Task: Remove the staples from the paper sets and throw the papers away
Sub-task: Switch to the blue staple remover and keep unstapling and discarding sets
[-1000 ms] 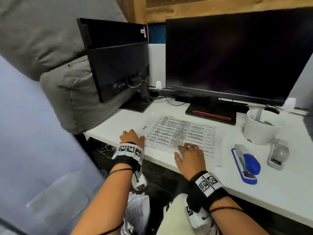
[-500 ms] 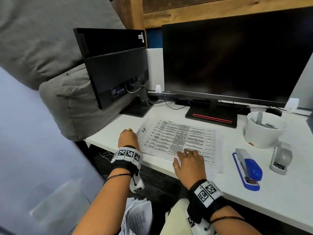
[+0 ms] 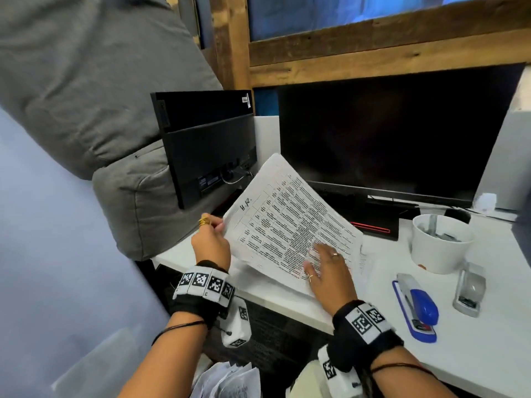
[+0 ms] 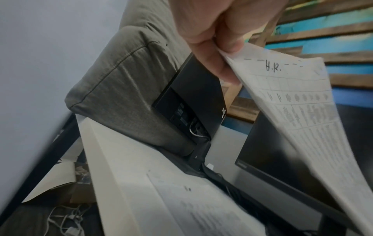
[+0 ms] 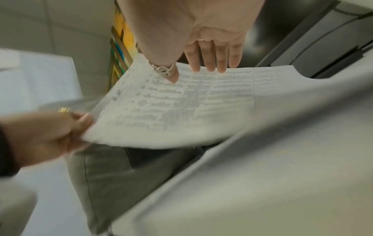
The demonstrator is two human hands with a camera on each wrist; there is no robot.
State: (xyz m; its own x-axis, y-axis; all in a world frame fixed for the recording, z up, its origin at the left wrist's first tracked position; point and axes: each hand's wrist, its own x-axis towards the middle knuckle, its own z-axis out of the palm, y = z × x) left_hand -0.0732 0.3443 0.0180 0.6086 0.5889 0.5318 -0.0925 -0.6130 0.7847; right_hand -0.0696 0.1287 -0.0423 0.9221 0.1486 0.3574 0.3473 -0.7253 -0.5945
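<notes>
A printed sheet [image 3: 290, 222] marked "H.R." tilts up off the white desk [image 3: 488, 340]; my left hand [image 3: 212, 239] pinches its left edge between thumb and fingers, as the left wrist view shows [image 4: 224, 47]. My right hand [image 3: 327, 268] lies flat with straight fingers on the sheet's lower right part, also plain in the right wrist view [image 5: 212, 63]. Another printed sheet [image 4: 201, 207] stays flat on the desk beneath. A blue stapler [image 3: 416, 305] and a small silver staple remover [image 3: 469, 288] rest to the right of my right hand.
Two dark monitors [image 3: 388, 133] stand at the back of the desk, a white cup [image 3: 439, 242] at the right. A grey cushion [image 3: 94, 110] leans at the left. Crumpled papers [image 3: 230, 380] lie below the desk edge between my arms.
The left hand has taken the top sheet's left edge and lifted it off the desk, tilting it up; the right hand still lies on the sheet. The camera has tipped upward.
</notes>
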